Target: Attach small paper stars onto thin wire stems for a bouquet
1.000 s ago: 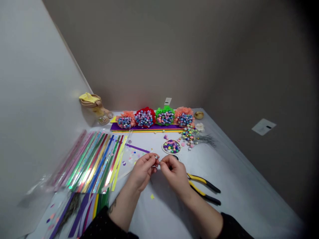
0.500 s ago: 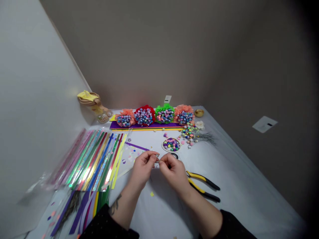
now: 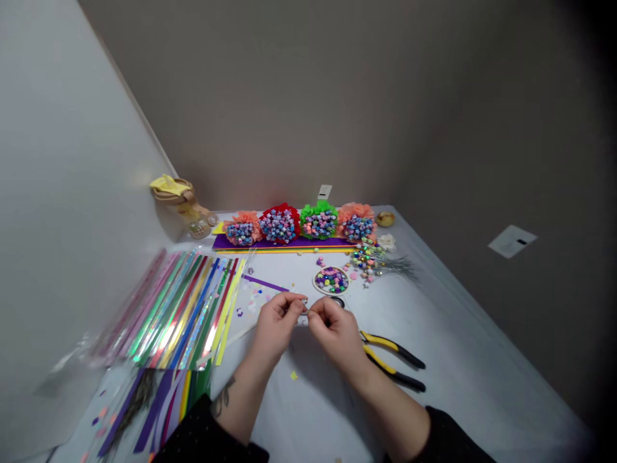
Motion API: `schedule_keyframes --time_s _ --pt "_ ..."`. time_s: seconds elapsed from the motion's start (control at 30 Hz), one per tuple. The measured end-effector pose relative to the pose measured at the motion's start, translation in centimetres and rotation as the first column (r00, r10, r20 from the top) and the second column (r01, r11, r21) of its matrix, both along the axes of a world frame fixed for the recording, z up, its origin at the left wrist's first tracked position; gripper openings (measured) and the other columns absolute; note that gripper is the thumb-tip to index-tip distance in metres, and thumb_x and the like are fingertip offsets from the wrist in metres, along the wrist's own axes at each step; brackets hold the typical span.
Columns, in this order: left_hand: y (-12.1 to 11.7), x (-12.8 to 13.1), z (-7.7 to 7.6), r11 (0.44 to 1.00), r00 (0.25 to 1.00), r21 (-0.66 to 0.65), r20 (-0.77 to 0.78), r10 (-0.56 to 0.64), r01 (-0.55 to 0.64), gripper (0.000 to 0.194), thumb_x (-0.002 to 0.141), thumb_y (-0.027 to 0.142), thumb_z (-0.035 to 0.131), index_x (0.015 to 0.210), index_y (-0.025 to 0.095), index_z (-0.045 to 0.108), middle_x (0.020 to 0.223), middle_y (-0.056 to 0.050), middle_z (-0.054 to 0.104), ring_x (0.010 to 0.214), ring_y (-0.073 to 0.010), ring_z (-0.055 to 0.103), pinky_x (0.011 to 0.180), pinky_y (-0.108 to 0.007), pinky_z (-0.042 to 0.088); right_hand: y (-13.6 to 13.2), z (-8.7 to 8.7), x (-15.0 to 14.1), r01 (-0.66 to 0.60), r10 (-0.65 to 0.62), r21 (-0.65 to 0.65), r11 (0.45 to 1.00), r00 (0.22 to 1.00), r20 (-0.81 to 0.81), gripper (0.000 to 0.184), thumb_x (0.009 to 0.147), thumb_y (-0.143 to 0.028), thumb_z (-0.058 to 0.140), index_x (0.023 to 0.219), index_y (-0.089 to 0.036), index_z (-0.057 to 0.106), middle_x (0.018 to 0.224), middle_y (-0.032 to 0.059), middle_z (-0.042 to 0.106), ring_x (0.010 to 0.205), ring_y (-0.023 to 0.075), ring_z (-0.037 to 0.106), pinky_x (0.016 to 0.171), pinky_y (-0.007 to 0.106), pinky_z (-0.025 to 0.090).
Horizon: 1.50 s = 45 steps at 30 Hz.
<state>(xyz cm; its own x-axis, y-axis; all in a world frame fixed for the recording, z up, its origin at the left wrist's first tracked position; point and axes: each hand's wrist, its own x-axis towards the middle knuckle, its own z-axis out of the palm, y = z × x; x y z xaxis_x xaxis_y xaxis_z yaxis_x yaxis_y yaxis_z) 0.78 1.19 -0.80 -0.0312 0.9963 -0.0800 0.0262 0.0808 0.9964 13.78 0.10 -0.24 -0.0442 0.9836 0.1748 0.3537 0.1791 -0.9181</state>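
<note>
My left hand (image 3: pixel 276 325) and my right hand (image 3: pixel 333 326) meet over the middle of the table, both closed in a pinch. Between their fingertips is a small silvery-white thing (image 3: pixel 304 307), too small and too covered by the fingers to name. A pale narrow strip (image 3: pixel 240 333) runs from behind my left wrist toward the lower left; whether it reaches the fingers is hidden. Just beyond my right hand, the dark handle loop (image 3: pixel 339 301) of a tool shows in part. Pliers (image 3: pixel 395 372) with yellow and black handles lie beside my right wrist, their jaws covered by the hand.
Shiny coloured strips (image 3: pixel 168 315) in clear wrapping lie at left. An oval dish (image 3: pixel 330 281) holds small paper stars; star stems with wires (image 3: pixel 371 260) lie right of it. Several star bouquets (image 3: pixel 279 225) line the back, near a tan basket (image 3: pixel 173 191). Paper bits (image 3: pixel 294 375) are scattered.
</note>
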Motion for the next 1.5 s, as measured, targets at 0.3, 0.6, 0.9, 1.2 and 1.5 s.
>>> schedule_keyframes --time_s 0.3,0.6,0.9,1.2,1.5 --pt "0.0 -0.1 0.0 1.0 1.0 -0.014 0.002 -0.012 0.012 0.024 0.079 0.036 0.059 0.086 0.015 0.066 0.069 -0.003 0.065 0.061 -0.0126 0.056 0.058 -0.023 0.043 0.0 0.3 -0.1 0.002 -0.002 0.002 1.0 1.0 -0.011 0.014 0.075 -0.02 0.047 0.061 -0.019 0.046 0.049 -0.0064 0.041 0.045 0.0086 0.039 0.046 0.019 0.031" --pt "-0.3 0.0 0.2 0.998 0.997 0.058 -0.072 0.036 -0.032 0.021 0.078 0.033 0.06 0.087 0.016 0.067 0.073 -0.003 0.066 0.065 -0.0139 0.058 0.061 -0.024 0.045 -0.1 0.2 0.0 0.009 -0.009 -0.008 1.0 1.0 -0.009 0.015 0.076 -0.021 0.046 0.062 -0.019 0.044 0.049 -0.0067 0.039 0.046 0.0086 0.038 0.046 0.02 0.03" --pt "-0.9 0.4 0.2 0.978 0.981 0.193 -0.159 0.112 -0.08 0.015 0.078 0.028 0.06 0.085 0.018 0.067 0.079 -0.003 0.067 0.074 -0.0153 0.061 0.069 -0.025 0.048 -0.4 0.2 0.0 0.026 -0.027 -0.018 0.999 0.999 -0.025 0.015 0.079 -0.023 0.045 0.064 -0.02 0.043 0.052 -0.0059 0.041 0.048 0.0098 0.039 0.048 0.021 0.031" --pt "-0.4 0.3 0.8 1.0 0.999 0.005 0.047 -0.001 0.001 0.021 0.076 0.035 0.061 0.083 0.015 0.063 0.067 0.0 0.063 0.056 -0.0102 0.054 0.056 -0.021 0.045 -0.3 0.2 0.1 0.008 -0.011 0.079 0.997 0.999 0.041 0.015 0.078 -0.021 0.046 0.063 -0.02 0.046 0.049 -0.0061 0.043 0.045 0.0089 0.041 0.047 0.02 0.032" --pt "-0.5 0.1 0.9 0.998 0.999 0.061 -0.04 -0.011 0.013 0.02 0.076 0.034 0.061 0.082 0.016 0.066 0.071 -0.002 0.065 0.062 -0.0129 0.058 0.06 -0.023 0.047 -0.4 0.0 0.2 0.008 -0.013 0.101 0.995 0.999 0.043 0.014 0.079 -0.021 0.045 0.065 -0.02 0.047 0.051 -0.0058 0.045 0.047 0.0087 0.042 0.048 0.02 0.034"
